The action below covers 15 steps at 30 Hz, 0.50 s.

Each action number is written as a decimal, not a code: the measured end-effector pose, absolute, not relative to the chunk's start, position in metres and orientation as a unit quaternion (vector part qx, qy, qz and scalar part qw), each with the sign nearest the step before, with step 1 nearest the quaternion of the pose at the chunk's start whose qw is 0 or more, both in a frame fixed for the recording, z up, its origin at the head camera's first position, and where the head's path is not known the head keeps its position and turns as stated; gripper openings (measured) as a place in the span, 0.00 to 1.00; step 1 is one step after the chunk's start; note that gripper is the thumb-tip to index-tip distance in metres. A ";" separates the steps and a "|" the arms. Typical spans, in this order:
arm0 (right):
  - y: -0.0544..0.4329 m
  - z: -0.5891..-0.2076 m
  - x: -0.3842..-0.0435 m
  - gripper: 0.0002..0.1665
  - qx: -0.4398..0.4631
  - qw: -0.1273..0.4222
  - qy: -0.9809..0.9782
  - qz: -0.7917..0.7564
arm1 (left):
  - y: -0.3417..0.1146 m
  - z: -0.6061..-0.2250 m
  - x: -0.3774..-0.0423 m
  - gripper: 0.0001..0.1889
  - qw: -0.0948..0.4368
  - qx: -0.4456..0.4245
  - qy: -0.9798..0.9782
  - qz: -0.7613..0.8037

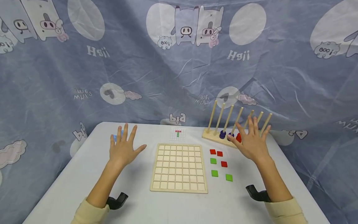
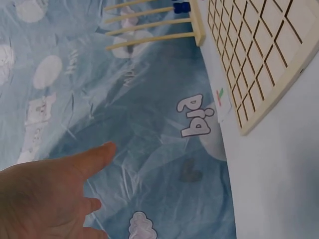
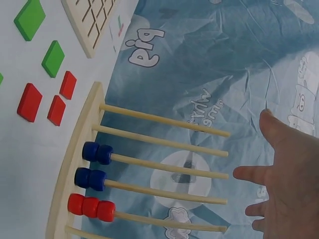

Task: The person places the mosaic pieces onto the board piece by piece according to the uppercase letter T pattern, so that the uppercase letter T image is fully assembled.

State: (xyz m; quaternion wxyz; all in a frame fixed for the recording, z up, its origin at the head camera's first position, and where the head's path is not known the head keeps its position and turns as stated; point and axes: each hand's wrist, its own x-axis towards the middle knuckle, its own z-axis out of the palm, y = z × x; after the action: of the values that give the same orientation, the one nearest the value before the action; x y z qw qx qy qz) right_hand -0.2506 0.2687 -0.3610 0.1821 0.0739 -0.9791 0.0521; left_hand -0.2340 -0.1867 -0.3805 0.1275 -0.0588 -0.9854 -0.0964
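Observation:
My left hand (image 1: 122, 151) is raised over the left side of the table with its fingers spread, and it holds nothing. Partly hidden behind its fingers lies something blue (image 1: 115, 138). On the right, my right hand (image 1: 254, 145) is up with spread fingers, overlapping a wooden peg rack (image 1: 209, 133) in the head view. Dark blue beads (image 3: 90, 178) and red beads (image 3: 90, 207) sit low on some of its pegs. Between the hands lies a wooden grid board (image 1: 179, 191) with bare squares. Right of the board are red tiles (image 1: 224, 164) and green tiles (image 1: 214, 173).
A small printed card (image 1: 177, 134) with a red and green T-shaped pattern lies behind the board. All this stands on a white table (image 1: 126, 199). A blue-grey cloth (image 1: 156, 77) with cartoon prints hangs behind and beside the table.

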 end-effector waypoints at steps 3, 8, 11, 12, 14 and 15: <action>0.267 -0.365 -0.252 0.43 0.076 0.200 -0.975 0.066 | -0.186 -0.384 -0.233 0.45 0.143 -0.064 -0.981 -0.112; 0.265 -0.382 -0.254 0.36 0.090 0.243 -0.958 0.123 | -0.185 -0.401 -0.231 0.42 0.166 -0.064 -0.971 -0.161; 0.262 -0.398 -0.256 0.31 0.096 0.265 -0.943 0.177 | -0.183 -0.415 -0.229 0.40 0.172 -0.059 -0.963 -0.200; 0.262 -0.403 -0.257 0.29 0.095 0.271 -0.938 0.195 | -0.182 -0.420 -0.229 0.39 0.174 -0.058 -0.960 -0.212; 0.261 -0.414 -0.260 0.26 0.089 0.279 -0.929 0.225 | -0.180 -0.431 -0.230 0.37 0.181 -0.053 -0.953 -0.238; 0.260 -0.419 -0.262 0.25 0.084 0.282 -0.926 0.237 | -0.179 -0.436 -0.230 0.37 0.185 -0.051 -0.948 -0.254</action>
State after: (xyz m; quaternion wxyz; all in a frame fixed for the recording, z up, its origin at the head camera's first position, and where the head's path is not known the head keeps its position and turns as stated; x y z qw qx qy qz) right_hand -0.2619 0.2604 -0.4188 0.2822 0.0844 -0.9259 0.2367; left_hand -0.2302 -0.1789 -0.4361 0.1847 -0.0507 -0.9481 -0.2537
